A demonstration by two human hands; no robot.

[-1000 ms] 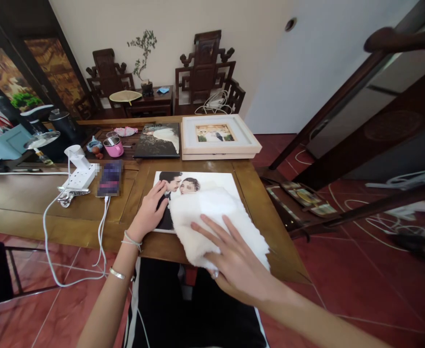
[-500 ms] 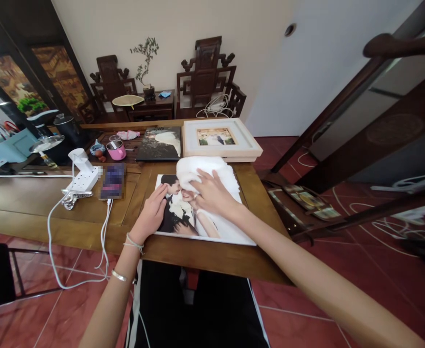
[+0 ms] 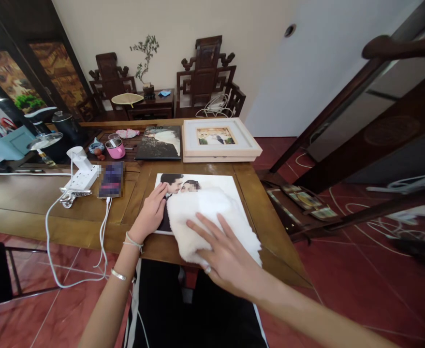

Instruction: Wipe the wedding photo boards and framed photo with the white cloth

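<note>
A photo panel (image 3: 217,182) showing a couple lies flat on the wooden table (image 3: 139,241). My left hand (image 3: 152,210) rests on its left edge, fingers stretched out and holding nothing. A fluffy white cloth (image 3: 194,217) covers the lower right part of the picture and hangs past its near edge. Spread on top of the cloth is my right hand (image 3: 223,253), fingers apart, pressing it from above with no grip around it.
Behind the panel are a light wooden frame (image 3: 250,145) and a dark picture (image 3: 150,145). To the left stand a pink cup (image 3: 115,149), a phone (image 3: 111,180), a power strip (image 3: 83,179) with cables, and a blue box (image 3: 11,145).
My right hand has moved toward me together with the cloth, from the panel's far side to its near edge. The upper part of the picture is uncovered. My left hand has stayed in place.
</note>
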